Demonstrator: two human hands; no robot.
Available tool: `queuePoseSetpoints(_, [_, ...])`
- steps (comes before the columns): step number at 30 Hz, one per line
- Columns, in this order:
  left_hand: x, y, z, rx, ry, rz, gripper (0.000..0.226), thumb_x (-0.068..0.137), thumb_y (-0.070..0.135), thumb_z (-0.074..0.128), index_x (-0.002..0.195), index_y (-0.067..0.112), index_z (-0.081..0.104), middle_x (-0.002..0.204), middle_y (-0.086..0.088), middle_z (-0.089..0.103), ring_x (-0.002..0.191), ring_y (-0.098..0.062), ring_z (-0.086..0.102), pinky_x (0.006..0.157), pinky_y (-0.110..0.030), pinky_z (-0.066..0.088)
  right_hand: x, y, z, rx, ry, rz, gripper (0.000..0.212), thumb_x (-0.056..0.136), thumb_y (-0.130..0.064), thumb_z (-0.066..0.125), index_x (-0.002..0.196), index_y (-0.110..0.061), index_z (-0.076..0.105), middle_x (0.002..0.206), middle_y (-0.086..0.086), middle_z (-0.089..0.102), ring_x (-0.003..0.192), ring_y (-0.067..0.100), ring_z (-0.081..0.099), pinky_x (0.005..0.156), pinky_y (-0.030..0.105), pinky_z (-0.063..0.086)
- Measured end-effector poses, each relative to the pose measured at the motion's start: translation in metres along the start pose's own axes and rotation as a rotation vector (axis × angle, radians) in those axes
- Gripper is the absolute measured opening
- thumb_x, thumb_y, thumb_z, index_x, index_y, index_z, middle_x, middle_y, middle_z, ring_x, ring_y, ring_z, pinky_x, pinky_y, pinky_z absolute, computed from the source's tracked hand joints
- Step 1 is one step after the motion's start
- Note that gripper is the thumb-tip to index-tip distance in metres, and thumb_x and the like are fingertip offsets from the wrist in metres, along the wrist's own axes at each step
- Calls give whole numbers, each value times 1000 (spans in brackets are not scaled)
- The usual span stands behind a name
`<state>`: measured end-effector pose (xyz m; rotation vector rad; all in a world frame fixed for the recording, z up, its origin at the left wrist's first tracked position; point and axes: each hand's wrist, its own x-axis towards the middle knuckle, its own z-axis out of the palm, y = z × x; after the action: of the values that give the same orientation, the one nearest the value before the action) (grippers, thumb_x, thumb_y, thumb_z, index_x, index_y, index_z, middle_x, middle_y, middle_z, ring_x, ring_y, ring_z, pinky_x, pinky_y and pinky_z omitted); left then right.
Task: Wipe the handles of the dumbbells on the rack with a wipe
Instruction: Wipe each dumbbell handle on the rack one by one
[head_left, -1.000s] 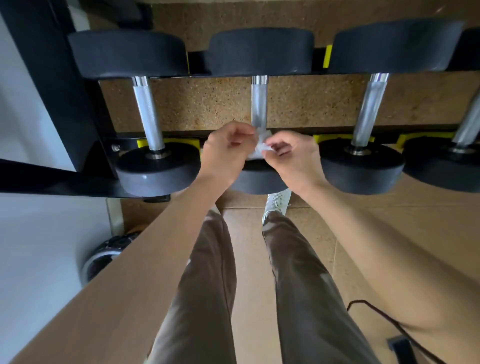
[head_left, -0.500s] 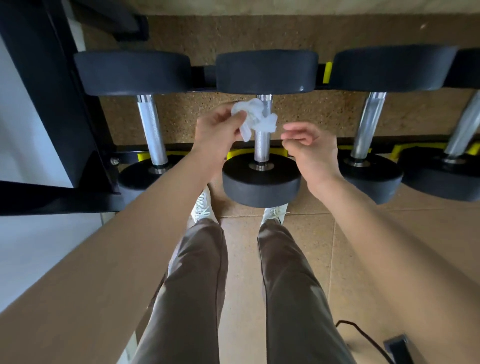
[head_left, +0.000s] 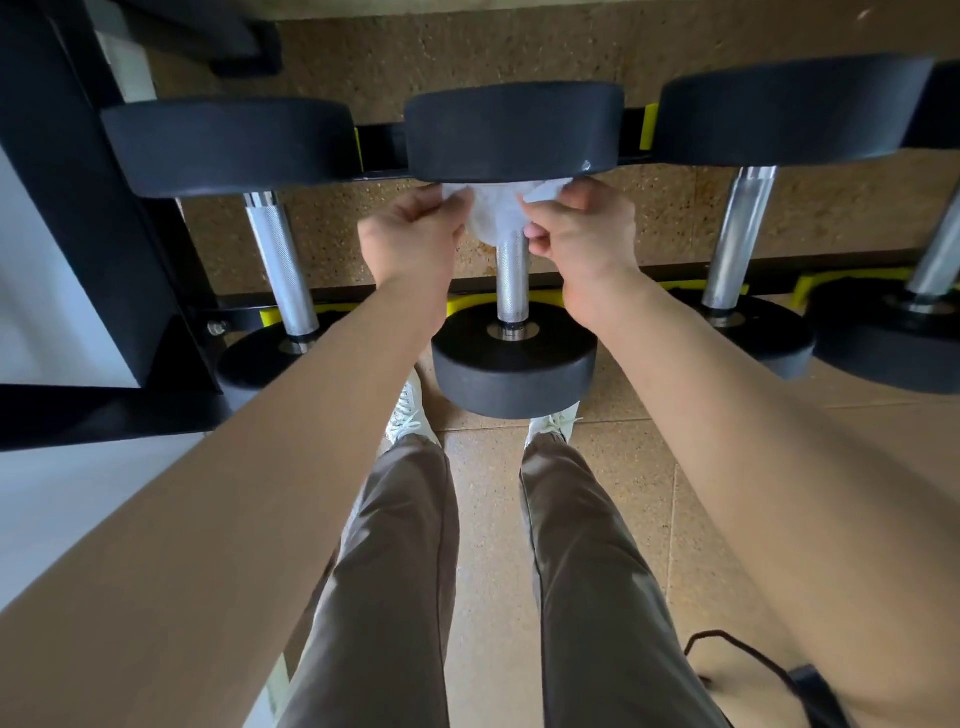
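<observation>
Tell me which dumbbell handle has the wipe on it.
The middle handle, second from the left: the left hand and right hand hold the wipe round its far end. The other handles are bare.

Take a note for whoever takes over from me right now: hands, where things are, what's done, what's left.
Hands: left hand and right hand both pinch the wipe, one at each side.
Wipe: held round the far end of the middle dumbbell's handle, against the far head.
Done: no telling which handles are already clean.
Left: draw the wipe down this handle, then probably the left handle and right handle.
</observation>
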<state>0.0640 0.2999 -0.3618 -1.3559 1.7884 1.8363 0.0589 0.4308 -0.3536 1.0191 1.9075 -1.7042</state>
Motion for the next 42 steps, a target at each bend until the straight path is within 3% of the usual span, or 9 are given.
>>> queuePoseSetpoints(4, [2,-1,5,33,4,-33,13,81,8,84,78,13,73,68,4,71,60,-7,64,65,-19,54,5,0,-3,72,98,59,22,90,-4,65,77,-21,63,71,-3,64,60,5,59,60,19,51])
queuePoseSetpoints(8, [-3,-3,17,113,-95,-11,25,82,11,83,66,21,68,65,9,69,64,-11,62,73,-26,57,13,2,-19,221,193,203,20,94,-7,65,78,-19,67,66,-2,64,54,4,56,56,20,46])
queuePoseSetpoints(15, [18,0,-7,167,184,-150,21,87,29,80,73,22,65,78,2,70,70,-11,62,66,-25,51,7,7,-2,71,-91,110,8,90,-8,67,89,-15,67,75,-1,65,65,9,58,62,24,50])
queuePoseSetpoints(21, [-5,-4,-2,204,-215,-45,14,86,15,81,81,17,68,76,-2,66,59,-7,54,58,-15,47,26,15,-37,99,136,244,14,95,-11,61,107,-13,68,80,-1,63,64,7,57,60,19,49])
queuePoseSetpoints(24, [-7,-12,-5,227,-153,-104,12,88,14,79,83,18,68,73,1,65,60,-8,53,55,-17,47,23,23,-46,33,71,241,16,94,-12,63,110,-12,68,83,0,66,66,6,59,62,20,52])
queuePoseSetpoints(29, [11,-25,-33,331,42,-189,18,87,18,79,77,19,64,71,0,63,55,-8,50,51,-19,44,7,29,-29,-79,-154,134,8,92,-10,66,92,-17,63,82,0,68,67,7,63,59,20,52])
queuePoseSetpoints(35, [-5,-34,-28,515,-309,-38,21,90,21,76,72,19,65,69,0,62,62,-13,52,69,-28,43,21,47,-55,-111,23,256,16,96,-15,61,81,-22,60,76,0,62,68,10,59,63,22,51])
queuePoseSetpoints(37, [-1,-35,-30,515,-247,-43,25,87,21,77,67,20,63,68,-2,62,64,-18,53,70,-29,42,19,51,-57,-123,16,251,16,93,-13,65,80,-20,59,80,3,63,68,10,60,60,22,51])
queuePoseSetpoints(42, [13,-39,-40,492,-46,-76,24,85,17,78,69,19,61,68,-2,63,51,-11,56,52,-20,41,3,52,-42,-57,-143,185,23,82,1,75,79,-12,57,80,12,66,64,15,63,55,22,51])
